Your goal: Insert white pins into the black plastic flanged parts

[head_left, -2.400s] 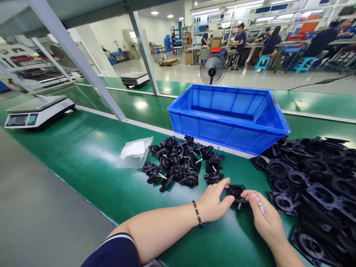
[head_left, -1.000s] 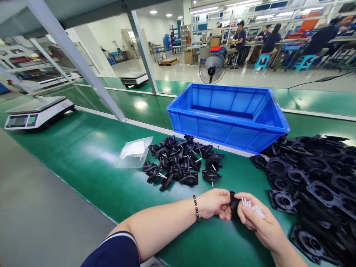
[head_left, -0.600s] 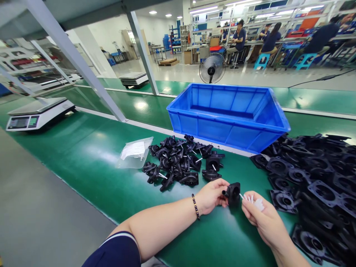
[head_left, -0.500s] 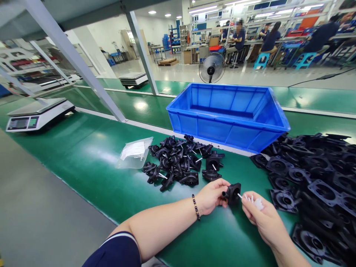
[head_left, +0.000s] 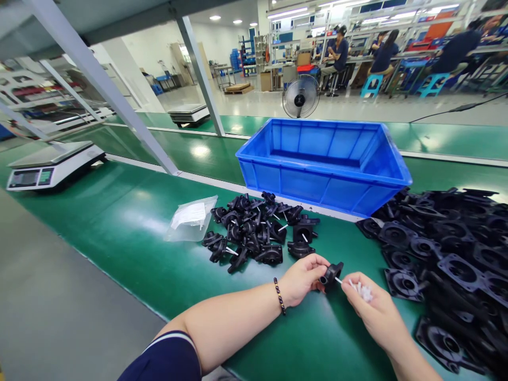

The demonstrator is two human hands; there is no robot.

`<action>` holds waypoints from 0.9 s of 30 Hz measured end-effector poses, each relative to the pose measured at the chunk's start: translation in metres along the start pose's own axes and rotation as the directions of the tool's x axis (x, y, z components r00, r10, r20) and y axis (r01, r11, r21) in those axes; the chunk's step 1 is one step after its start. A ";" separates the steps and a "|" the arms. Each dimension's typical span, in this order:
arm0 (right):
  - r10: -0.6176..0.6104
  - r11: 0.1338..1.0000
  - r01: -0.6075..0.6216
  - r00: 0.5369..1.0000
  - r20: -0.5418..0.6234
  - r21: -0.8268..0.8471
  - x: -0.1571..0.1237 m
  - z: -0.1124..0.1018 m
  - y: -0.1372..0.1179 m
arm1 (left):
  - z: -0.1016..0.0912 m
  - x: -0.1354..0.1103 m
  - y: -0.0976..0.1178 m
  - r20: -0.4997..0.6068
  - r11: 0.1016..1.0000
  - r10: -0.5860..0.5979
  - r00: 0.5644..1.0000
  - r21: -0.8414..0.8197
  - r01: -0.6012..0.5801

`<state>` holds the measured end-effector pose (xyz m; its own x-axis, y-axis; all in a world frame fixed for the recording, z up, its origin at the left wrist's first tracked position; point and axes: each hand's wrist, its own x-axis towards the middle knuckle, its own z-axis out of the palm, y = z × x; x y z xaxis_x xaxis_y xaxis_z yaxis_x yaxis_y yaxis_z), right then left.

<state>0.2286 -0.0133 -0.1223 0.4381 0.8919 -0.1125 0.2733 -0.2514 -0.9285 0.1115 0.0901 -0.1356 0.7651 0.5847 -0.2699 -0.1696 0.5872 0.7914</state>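
Between the fingers of my left hand (head_left: 304, 280) is a black plastic housing (head_left: 331, 275), held a little above the green bench. A thin white pin (head_left: 338, 280) sticks out of its open side, toward my right hand. My right hand (head_left: 373, 307) is closed around several short white pins (head_left: 362, 290), its fingertips close to the one in the housing; whether they touch it I cannot tell. Beyond my left hand lies a heap of similar black housings (head_left: 250, 233), several with white pins standing out of them.
A large blue crate (head_left: 321, 180) stands behind the heap. Flat black plastic parts (head_left: 440, 254) are piled on the right. Left of the heap lies a clear bag with a paper (head_left: 190, 217). A scale (head_left: 51, 164) sits far left; a fan (head_left: 300, 98) stands behind the crate.
My left hand has turned the black housing, so its open face now points more downward and toward my right hand. My right hand has shifted slightly left.
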 end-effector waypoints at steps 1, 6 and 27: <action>-0.013 0.999 0.012 1.000 -0.015 -0.040 -0.001 0.000 -0.001 | 0.000 0.000 0.000 0.001 1.000 0.004 1.000 0.000 -0.004; -0.052 0.978 0.046 0.998 -0.025 -0.206 -0.005 0.001 -0.004 | 0.001 0.000 0.001 -0.014 1.000 0.018 1.000 -0.003 -0.019; -0.218 0.921 0.210 0.976 0.012 -0.329 0.000 -0.001 0.011 | 0.004 -0.003 0.002 0.019 0.987 0.089 0.996 0.135 -0.091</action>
<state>0.2326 -0.0163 -0.1324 0.3571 0.9299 0.0885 0.6254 -0.1676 -0.7621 0.1113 0.0879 -0.1311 0.7586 0.6239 -0.1880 -0.1528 0.4508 0.8795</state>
